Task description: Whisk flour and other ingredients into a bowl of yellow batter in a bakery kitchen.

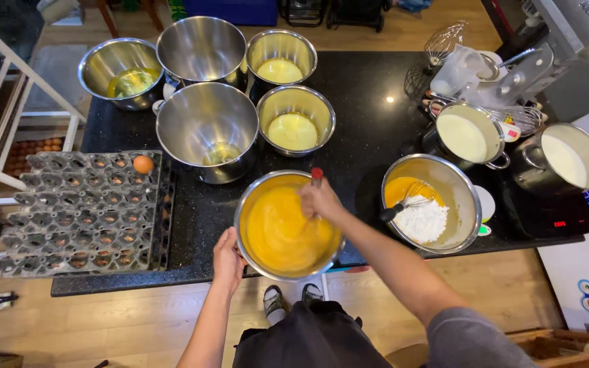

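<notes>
Head view: right hand [320,200] is gripping a red-tipped whisk [315,178] over the yellow batter bowl [248,204]; left hand [228,260] is clasping its near-left rim.

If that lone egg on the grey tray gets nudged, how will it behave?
The egg sits in a cup of the egg tray, so it probably won't roll. Likely light and fragile; a hard push may crack it.

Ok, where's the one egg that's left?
In the head view the egg sits at the far right corner of the grey egg tray, on the left of the counter, just left of the big steel bowl.
</notes>
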